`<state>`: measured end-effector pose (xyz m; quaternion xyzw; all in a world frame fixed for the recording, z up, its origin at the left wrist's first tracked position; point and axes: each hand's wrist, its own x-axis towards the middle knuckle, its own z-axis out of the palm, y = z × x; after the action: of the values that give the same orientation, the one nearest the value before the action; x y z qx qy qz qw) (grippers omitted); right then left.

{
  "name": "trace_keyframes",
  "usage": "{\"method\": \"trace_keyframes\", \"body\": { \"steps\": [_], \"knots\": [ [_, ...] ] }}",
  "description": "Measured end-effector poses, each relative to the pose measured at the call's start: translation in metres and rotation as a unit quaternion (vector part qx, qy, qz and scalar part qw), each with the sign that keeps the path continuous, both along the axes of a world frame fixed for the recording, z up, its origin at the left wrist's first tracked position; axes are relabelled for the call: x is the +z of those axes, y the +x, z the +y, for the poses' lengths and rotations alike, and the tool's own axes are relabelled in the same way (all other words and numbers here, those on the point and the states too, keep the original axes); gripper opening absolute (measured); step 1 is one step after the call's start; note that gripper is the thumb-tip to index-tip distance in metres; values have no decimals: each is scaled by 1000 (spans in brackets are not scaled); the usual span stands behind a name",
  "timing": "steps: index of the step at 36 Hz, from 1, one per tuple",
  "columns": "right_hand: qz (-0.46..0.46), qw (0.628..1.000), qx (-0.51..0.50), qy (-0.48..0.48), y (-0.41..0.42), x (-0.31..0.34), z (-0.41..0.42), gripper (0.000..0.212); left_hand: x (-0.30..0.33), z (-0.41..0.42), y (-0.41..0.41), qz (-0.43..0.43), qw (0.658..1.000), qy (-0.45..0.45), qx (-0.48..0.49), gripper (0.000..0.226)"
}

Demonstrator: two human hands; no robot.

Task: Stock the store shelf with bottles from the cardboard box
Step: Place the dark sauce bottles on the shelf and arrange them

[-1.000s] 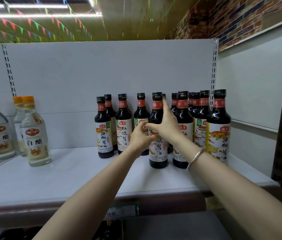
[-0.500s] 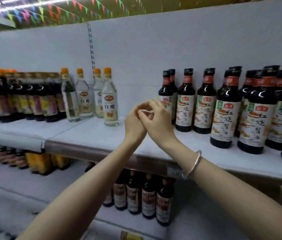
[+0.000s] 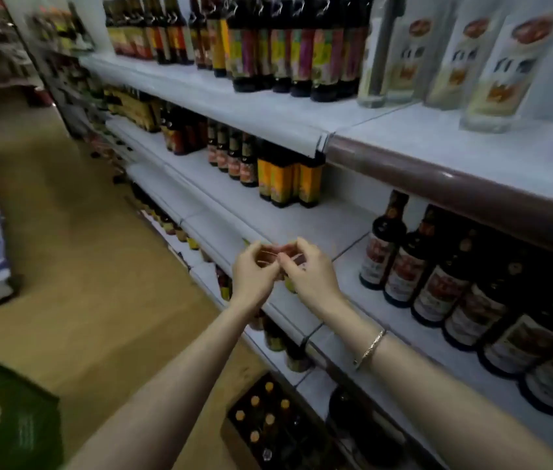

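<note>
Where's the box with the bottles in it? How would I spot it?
Find the long white shelves full of bottles, then look down to the floor at their foot, below the person's two arms. The cardboard box sits there, open on top. Unlike the shelf bottles, its bottles show only their orange caps.

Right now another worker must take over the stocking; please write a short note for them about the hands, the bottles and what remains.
Left hand and right hand: both empty, fingertips together in front of the middle shelf; no bottle in either grip.
Box: on the floor below the arms, by the shelf base; orange-capped bottles stand inside.
Done: dark bottles stand in a row on the middle shelf at right; more fill the top shelf.
Left: unload the box; free space shows on the middle shelf above the hands.
</note>
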<state>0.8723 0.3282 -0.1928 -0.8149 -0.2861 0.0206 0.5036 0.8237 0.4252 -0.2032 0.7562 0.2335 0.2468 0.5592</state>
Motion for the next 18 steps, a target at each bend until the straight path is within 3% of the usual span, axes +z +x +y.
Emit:
{"method": "trace_keyframes", "body": {
  "steps": [9, 18],
  "knots": [
    [141, 978, 25, -152, -11, -204, 37, 8, -202, 55, -34, 98, 991, -88, 24, 5],
    [200, 939, 6, -279, -6, -415, 4, 6, -394, 52, -54, 175, 974, -141, -7, 23]
  ]
}}
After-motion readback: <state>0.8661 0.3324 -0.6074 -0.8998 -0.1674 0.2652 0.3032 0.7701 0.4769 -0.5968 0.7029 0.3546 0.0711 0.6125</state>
